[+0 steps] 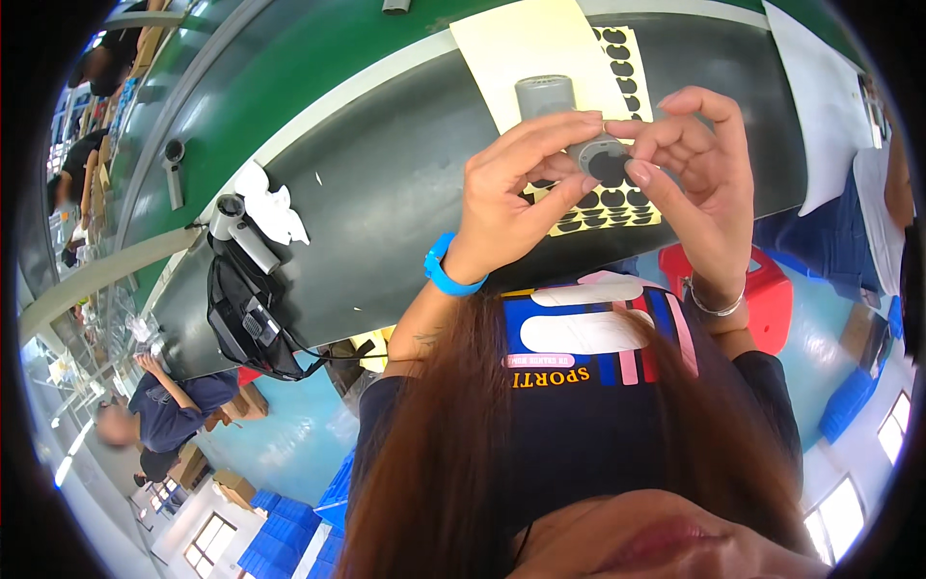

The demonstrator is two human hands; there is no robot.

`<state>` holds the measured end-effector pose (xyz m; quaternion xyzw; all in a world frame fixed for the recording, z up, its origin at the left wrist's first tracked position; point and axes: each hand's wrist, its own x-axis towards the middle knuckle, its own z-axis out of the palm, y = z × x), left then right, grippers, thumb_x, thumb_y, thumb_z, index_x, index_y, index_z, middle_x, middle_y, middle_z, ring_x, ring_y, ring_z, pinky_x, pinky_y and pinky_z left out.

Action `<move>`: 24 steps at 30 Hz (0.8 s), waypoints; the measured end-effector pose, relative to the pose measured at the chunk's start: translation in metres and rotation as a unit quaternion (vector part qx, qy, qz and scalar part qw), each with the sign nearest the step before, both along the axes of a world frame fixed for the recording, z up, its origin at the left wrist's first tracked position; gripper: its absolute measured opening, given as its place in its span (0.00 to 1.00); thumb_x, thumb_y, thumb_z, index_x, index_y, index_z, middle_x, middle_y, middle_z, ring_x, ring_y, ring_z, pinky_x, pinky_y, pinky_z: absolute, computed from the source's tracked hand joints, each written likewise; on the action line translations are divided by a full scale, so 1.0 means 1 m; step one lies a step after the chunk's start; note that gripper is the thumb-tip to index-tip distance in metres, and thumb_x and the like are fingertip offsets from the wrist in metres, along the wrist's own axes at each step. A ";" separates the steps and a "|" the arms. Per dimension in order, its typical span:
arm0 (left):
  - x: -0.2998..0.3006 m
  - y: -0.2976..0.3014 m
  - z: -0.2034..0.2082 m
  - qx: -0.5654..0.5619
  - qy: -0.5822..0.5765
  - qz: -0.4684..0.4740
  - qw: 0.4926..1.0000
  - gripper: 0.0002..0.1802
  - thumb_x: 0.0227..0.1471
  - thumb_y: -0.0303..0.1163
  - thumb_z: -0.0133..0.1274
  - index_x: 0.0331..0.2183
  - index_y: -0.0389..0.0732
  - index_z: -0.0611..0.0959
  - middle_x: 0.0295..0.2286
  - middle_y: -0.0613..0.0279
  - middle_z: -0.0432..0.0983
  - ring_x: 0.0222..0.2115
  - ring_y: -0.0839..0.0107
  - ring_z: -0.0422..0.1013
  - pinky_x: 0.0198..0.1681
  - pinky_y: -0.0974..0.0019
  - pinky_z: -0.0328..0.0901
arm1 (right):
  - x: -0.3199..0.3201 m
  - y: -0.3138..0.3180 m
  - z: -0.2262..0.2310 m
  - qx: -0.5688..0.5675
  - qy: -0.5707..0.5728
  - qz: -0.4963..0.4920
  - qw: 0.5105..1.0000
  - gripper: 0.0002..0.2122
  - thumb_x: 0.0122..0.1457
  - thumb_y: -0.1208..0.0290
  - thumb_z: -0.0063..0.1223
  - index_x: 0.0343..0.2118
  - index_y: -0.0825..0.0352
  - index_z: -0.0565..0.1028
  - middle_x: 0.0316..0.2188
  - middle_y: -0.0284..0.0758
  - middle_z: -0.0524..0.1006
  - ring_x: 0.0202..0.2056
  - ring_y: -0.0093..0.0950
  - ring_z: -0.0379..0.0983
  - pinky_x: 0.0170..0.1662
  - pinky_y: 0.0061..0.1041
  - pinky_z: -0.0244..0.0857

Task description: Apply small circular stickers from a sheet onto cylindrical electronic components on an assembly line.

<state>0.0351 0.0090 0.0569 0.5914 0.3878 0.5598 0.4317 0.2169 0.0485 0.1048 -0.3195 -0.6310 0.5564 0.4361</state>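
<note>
At 1 o'clock, gripping grey rounded plastic device [587, 151] in left hand [516, 183], fingers arched over, thumb below. At 2 o'clock, right hand [709, 159] half-open, thumb at edge of flat black oval piece [609, 166] on device's near end. At 8 o'clock, brown cardboard boxes [233, 488], contents unclear. Under hands, pale yellow sheet with black ovals [648, 214] on dark grey worktop [386, 174]. At 9, grey plastic hair dryer [253, 246]; at 3, red plastic stool [775, 307].

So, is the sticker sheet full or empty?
The sheet is not empty: black stickers show. Whether full, cannot tell: left hand covers part.
</note>
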 end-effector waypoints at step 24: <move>0.003 -0.001 0.000 -0.030 -0.082 -0.029 0.996 0.21 0.49 0.20 0.57 0.48 0.34 0.77 0.48 0.51 0.70 0.35 0.70 0.76 0.39 0.71 0.74 | 0.003 0.000 0.004 -0.017 -0.029 -0.015 0.999 0.19 0.53 0.85 0.53 0.45 0.68 0.59 0.27 0.33 0.74 0.43 0.29 0.76 0.46 0.23 0.70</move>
